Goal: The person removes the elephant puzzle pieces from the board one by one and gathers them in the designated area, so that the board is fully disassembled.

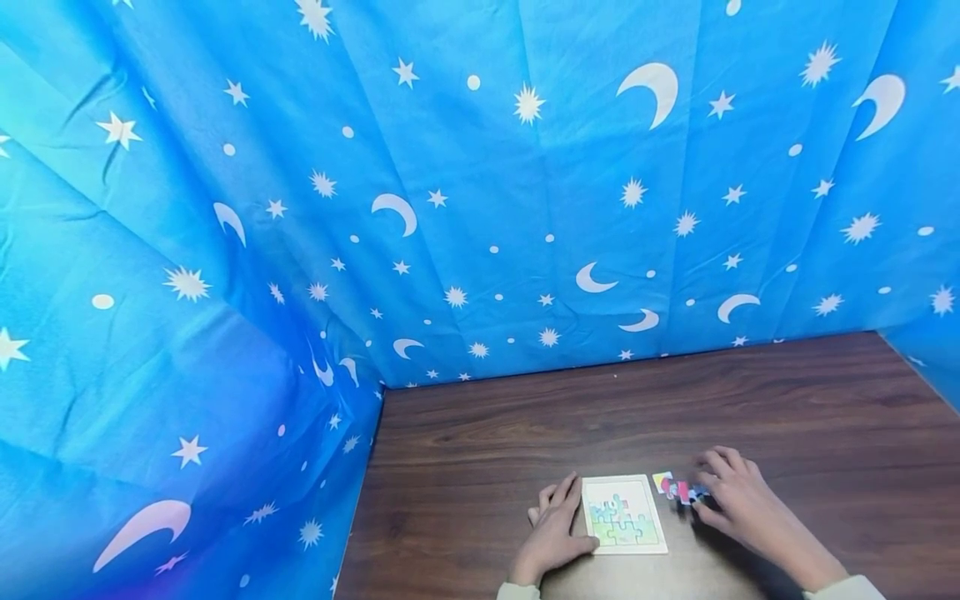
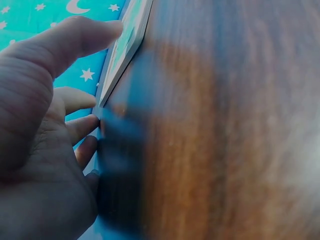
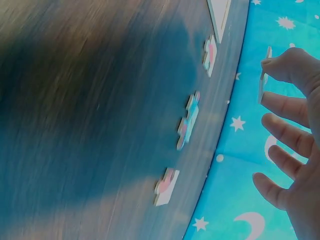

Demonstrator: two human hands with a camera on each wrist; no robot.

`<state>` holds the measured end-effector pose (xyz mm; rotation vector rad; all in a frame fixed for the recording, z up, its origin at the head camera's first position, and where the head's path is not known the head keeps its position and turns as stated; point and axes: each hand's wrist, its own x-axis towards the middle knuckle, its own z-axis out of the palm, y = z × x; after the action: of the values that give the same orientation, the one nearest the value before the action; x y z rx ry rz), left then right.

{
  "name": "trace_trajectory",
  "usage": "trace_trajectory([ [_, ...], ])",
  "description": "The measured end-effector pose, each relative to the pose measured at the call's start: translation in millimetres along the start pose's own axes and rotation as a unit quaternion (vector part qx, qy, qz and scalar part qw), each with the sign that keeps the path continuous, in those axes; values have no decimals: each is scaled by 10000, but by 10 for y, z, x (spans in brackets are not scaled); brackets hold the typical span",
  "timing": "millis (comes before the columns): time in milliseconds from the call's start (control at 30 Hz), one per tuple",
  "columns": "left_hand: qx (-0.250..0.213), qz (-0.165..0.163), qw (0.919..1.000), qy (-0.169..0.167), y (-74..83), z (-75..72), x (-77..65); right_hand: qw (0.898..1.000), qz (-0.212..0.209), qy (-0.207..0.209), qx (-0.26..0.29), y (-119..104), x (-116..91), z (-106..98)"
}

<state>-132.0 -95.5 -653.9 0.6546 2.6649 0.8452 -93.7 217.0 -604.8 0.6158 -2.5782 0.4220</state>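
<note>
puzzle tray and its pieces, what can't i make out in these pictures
- Head view: loose pieces are partly covered by the right hand.
- Head view: the tray's printed picture is too small and pale to read.
- Left wrist view: the top edge cuts off the tray.
- Right wrist view: the pinched piece is nearly edge-on, so its design can't be told.

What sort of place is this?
Probably a curtained-off indoor tabletop booth, though the wider room isn't visible. A blue star-and-moon fabric backdrop hangs behind and left of a dark wood-grain table, which holds a partly filled jigsaw tray.
</note>
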Motion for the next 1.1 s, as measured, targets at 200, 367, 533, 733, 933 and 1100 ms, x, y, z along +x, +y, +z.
trace_trajectory([
  [200, 24, -2, 10000, -55, 20, -25, -2, 10000, 47, -21, -30, 99, -100, -67],
  [367, 3, -154, 9998, -154, 37, -38, 9, 9996, 190, -140, -177, 184, -193, -109],
  [533, -33, -166, 9997, -164, 42, -61, 14, 9995, 256, -68, -162, 275, -293, -117],
  [733, -80, -69, 9998, -158, 22, -71, -2, 9984, 546, -119, -58, 365, -439, -108],
  [933, -78, -16, 9999, -93, 13, -48, -16, 9962, 796, -329, -143, 455, -591, -105],
  [1100, -60, 21, 10000, -52, 8, -47, -8, 9900, 1145, -813, -162, 507, -662, -142],
])
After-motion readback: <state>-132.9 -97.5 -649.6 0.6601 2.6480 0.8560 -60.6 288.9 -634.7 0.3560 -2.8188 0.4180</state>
